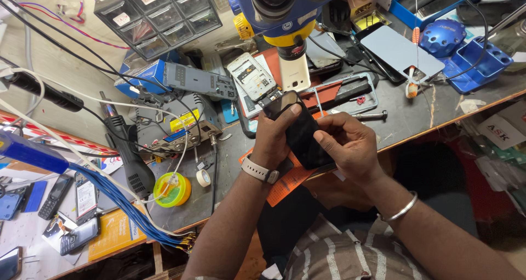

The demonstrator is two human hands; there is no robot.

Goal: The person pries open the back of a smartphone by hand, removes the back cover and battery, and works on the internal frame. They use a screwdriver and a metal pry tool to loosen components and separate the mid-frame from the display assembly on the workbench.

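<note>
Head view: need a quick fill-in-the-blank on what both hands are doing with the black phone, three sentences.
1. Both hands, left hand and right hand, hold one glossy black rectangular ____.
2. The pale watch band sits on the ____ wrist.
3. The thin silver metal bangle circles the ____ wrist.

Missing words: phone; left; right

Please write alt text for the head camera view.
Two hands, left hand and right hand, hold a black phone above a cluttered workbench. A microscope stands behind it.
</note>
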